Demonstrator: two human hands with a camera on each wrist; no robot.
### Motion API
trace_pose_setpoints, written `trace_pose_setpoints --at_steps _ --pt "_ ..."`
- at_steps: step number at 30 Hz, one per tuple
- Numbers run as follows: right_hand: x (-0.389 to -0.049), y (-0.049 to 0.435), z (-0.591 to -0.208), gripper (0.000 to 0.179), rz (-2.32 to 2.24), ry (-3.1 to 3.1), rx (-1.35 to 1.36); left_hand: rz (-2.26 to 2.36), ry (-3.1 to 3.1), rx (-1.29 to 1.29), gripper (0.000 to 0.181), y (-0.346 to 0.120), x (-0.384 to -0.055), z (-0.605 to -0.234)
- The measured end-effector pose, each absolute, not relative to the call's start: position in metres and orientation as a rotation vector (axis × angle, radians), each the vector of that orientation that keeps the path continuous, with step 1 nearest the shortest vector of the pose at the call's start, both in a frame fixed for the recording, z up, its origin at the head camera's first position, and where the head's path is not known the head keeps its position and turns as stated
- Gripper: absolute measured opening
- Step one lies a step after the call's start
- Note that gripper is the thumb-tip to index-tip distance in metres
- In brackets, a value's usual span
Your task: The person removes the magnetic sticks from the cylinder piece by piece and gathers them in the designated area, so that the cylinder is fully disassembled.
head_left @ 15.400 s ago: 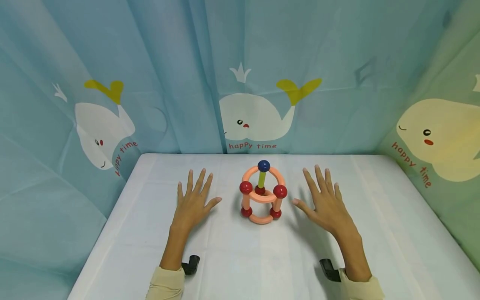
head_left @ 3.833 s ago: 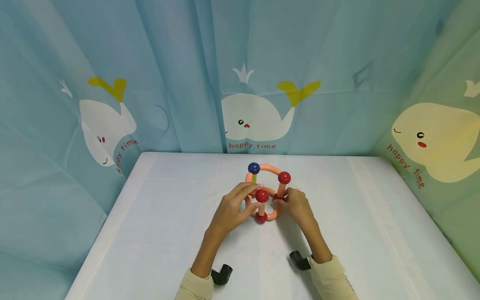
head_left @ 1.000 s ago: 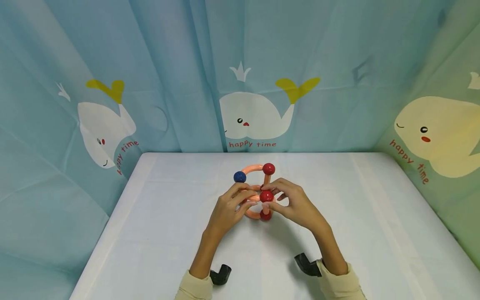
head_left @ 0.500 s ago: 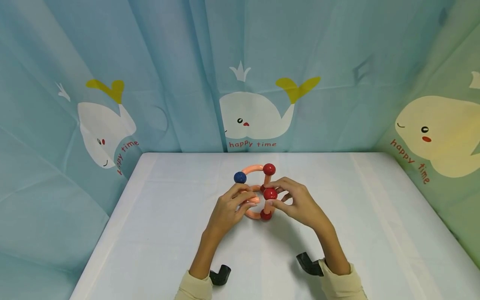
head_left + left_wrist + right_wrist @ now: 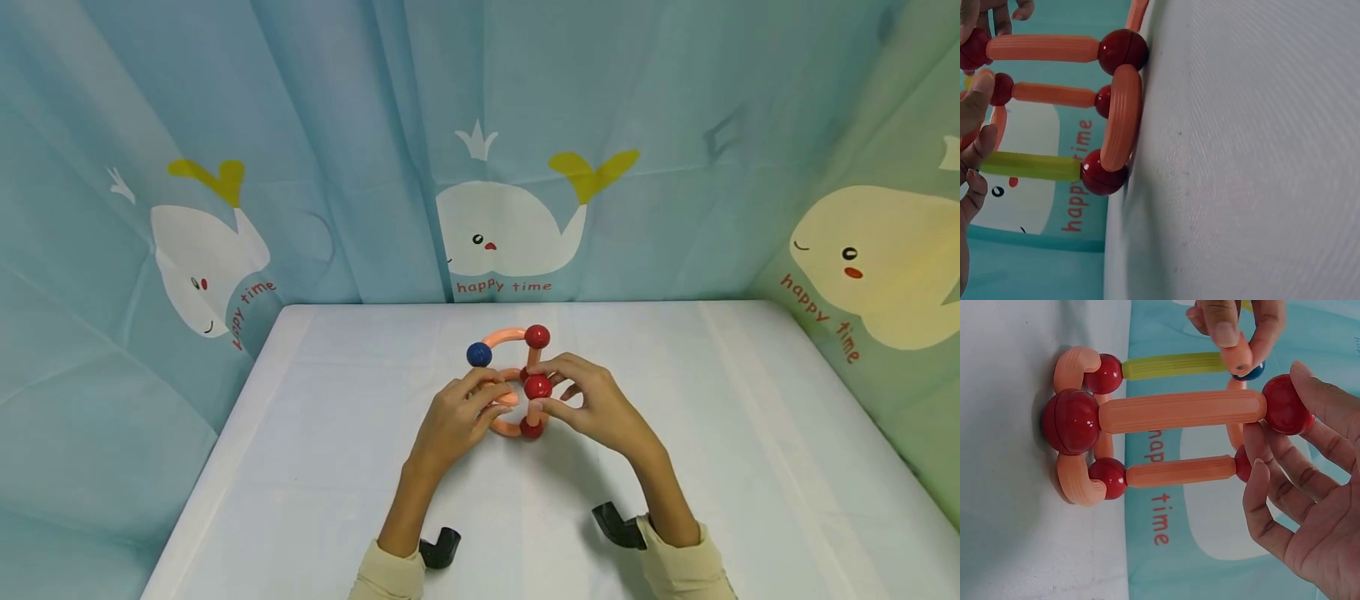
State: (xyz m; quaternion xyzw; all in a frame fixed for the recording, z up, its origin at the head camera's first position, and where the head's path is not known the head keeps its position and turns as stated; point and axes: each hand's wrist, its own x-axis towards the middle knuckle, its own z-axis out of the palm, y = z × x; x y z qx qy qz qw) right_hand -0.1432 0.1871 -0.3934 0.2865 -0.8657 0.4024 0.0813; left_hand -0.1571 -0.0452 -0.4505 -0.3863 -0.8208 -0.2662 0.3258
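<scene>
A toy frame of magnetic balls and rods stands on the white table [image 5: 315, 475], its lower ring of curved orange rods and red balls resting there. In the right wrist view my left hand [image 5: 447, 421] pinches a curved orange rod [image 5: 1236, 355], its bare end facing out. A blue ball [image 5: 479, 354] sits just behind it, above a yellow-green upright rod [image 5: 1175, 365]. My right hand [image 5: 600, 412] pinches the front red ball [image 5: 1286, 403] atop an upright orange rod [image 5: 1179, 412]. A small gap separates the rod's end from this ball. The left hand's fingers hide the rod's other end.
Behind the frame stands another red ball [image 5: 537, 337], joined to the blue one by an orange arc [image 5: 504, 335]. Black wrist mounts [image 5: 441, 548] stick out by both cuffs. A blue curtain [image 5: 360, 167] with whale prints rises at the table's back edge.
Earlier both hands lay flat beside the frame; now they grip it, and it has turned with the blue ball at left. Over the last second, the rod's end and front red ball have parted slightly.
</scene>
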Motion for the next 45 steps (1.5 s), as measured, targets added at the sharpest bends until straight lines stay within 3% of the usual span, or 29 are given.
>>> trace_pose_setpoints --at_steps 19,32,45 --pt "-0.141 0.189 -0.394 0.039 1.200 -2.588 0.851 -0.380 -2.168 -0.959 0.025 -0.042 -0.156 -0.455" --pt "-0.140 0.188 -0.394 0.044 1.193 -2.600 0.859 -0.527 -2.208 -0.960 0.016 -0.036 -0.151 -0.453" --pt "-0.137 0.192 -0.392 0.050 1.210 -2.620 0.879 -0.832 -2.219 -0.912 0.028 -0.013 -0.143 -0.456"
